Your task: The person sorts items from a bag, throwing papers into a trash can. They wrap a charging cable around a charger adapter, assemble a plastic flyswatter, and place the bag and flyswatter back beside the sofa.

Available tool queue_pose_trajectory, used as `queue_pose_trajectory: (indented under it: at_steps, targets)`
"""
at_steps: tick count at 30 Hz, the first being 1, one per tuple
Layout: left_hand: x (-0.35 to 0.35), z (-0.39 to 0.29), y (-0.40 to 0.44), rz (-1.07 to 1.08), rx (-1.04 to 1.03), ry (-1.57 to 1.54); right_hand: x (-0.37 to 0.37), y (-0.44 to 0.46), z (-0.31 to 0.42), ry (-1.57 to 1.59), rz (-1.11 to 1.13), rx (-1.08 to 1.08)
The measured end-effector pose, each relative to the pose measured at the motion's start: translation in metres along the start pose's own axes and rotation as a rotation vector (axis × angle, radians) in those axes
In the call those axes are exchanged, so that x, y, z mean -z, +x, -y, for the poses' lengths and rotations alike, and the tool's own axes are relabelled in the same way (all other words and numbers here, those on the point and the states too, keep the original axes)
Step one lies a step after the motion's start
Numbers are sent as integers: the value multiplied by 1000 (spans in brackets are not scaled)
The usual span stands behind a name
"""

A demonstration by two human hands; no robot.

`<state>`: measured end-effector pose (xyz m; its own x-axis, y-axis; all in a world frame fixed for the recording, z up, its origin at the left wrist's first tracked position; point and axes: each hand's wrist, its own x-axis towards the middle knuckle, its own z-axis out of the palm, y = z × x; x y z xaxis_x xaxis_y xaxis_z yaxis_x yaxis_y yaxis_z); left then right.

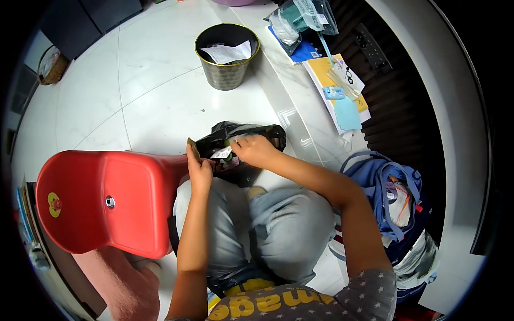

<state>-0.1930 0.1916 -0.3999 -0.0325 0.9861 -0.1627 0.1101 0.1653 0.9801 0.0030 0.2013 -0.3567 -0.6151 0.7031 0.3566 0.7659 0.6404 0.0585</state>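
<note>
A black plastic bag [276, 132] stands open on the floor in front of my knees, with small mixed items inside. My right hand [255, 150] reaches over its mouth, fingers closed together; what they pinch is too small to make out. Just left of those fingertips is a white packet [221, 153] with dark print, and bits of green show beside it. At the bag's left edge my left hand [200, 170] is closed on a thin brown flat piece [193, 149], held upright. The lower contents of the bag are hidden.
A red plastic chair [136, 198] stands close on my left. Beyond the bag is a patterned bin [225, 76] with paper in it. Papers and envelopes [348, 114] lie on the ledge at right, above a blue bag [378, 184]. A basket [53, 72] sits far left.
</note>
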Motion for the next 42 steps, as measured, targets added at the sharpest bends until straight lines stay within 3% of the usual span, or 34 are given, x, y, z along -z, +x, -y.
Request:
queue_pose_trajectory:
  at_steps: [4, 6, 7, 8, 13, 16, 19, 22, 24, 25, 30, 31, 32, 35, 39, 41, 42]
  targets:
    - [1, -2, 1, -18, -62, -64, 15, 18, 7, -92, -59, -45]
    - [3, -9, -1, 14, 103, 13, 4, 11, 6, -72, -34, -19]
    - [-1, 2, 5, -36, -87, -84, -5, 2, 6, -24, 121, -1]
    - [-1, 12, 3, -28, -85, -87, -14, -5, 5, 22, 273, 16]
    - [1, -13, -2, -19, 40, -100, -38, -5, 6, -81, 62, -58]
    - [-4, -9, -1, -93, 27, -123, -55, 6, 16, -190, 176, -55]
    - [-2, -5, 2, -105, 52, -126, -66, 2, 32, -89, 251, -4]
    - [1, 2, 1, -100, 24, -99, -72, -20, 34, 51, 58, 82]
    - [2, 0, -1, -69, -15, -76, -63, -25, 19, 223, 394, -27]
    - [3, 1, 0, -68, -15, -77, -45, -23, 3, 314, 405, -27]
    - [-1, 14, 8, 46, -28, -174, 4, -47, -81, 137, -215, -569]
    - [-2, -1, 2, 72, 58, -124, 12, -55, -108, 104, -284, -693]
    - [-4, -1, 2, 83, 49, -125, 25, -60, -134, -30, -378, -693]
    - [-9, 9, 6, 26, -37, -153, 57, -83, -213, -384, -287, -861]
    - [-12, 3, 5, 37, 9, -78, 62, -116, -277, -387, -196, -1076]
    - [-13, 5, 5, 34, 39, -53, 63, -121, -291, -438, 24, -1284]
    - [-15, 3, 6, 30, 69, -37, 67, -119, -294, -438, 19, -1285]
